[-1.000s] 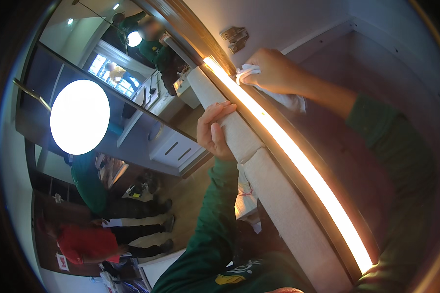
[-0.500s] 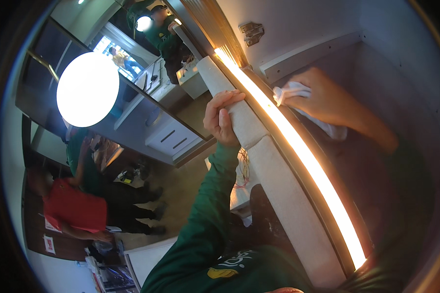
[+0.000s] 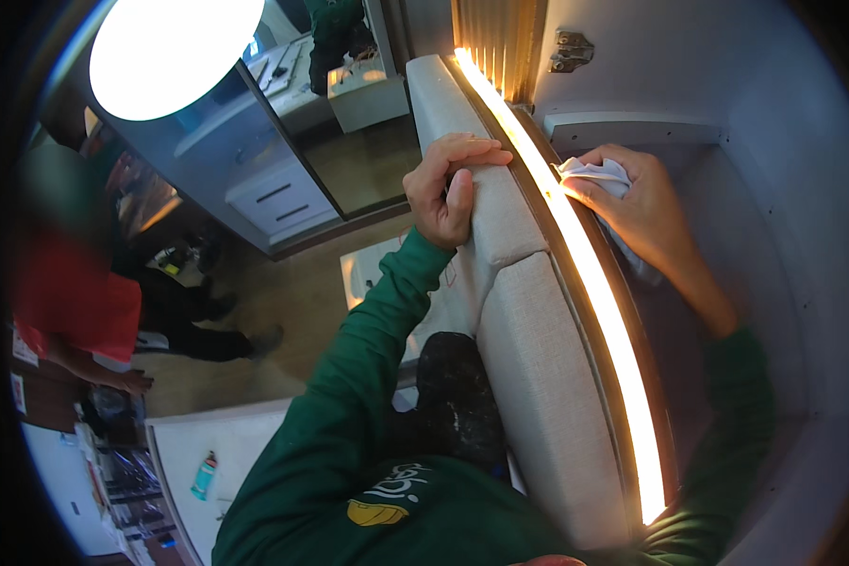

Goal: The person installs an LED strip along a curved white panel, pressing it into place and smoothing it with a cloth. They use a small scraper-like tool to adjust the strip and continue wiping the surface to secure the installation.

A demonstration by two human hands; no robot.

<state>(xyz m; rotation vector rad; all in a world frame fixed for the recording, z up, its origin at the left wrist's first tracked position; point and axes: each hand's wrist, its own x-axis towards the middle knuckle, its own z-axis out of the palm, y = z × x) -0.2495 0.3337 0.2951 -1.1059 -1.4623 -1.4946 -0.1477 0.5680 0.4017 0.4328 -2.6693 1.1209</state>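
Observation:
A glowing LED strip (image 3: 603, 340) runs along a dark curved edge beside beige padded panels (image 3: 542, 396). My left hand (image 3: 443, 193) grips the upper padded panel, fingers curled over it toward the strip. My right hand (image 3: 637, 212) pinches a crumpled white cloth (image 3: 590, 173) at the strip's right edge, near its upper part. Part of the cloth hangs behind that hand. Right of the strip is a pale recessed compartment (image 3: 783, 236), with a metal hinge (image 3: 569, 50) on the surface above.
At left, a person in red (image 3: 71, 302) stands near others. A bright round lamp (image 3: 174, 52) hangs before mirrored doors (image 3: 340, 170). A white surface below left holds a teal tube (image 3: 204, 476). My dark-trousered leg (image 3: 453, 396) is beside the padded panels.
My right hand with the cloth has moved rightward and down along the strip's edge since a second ago. My left hand stays on the panel. The whole view has shifted.

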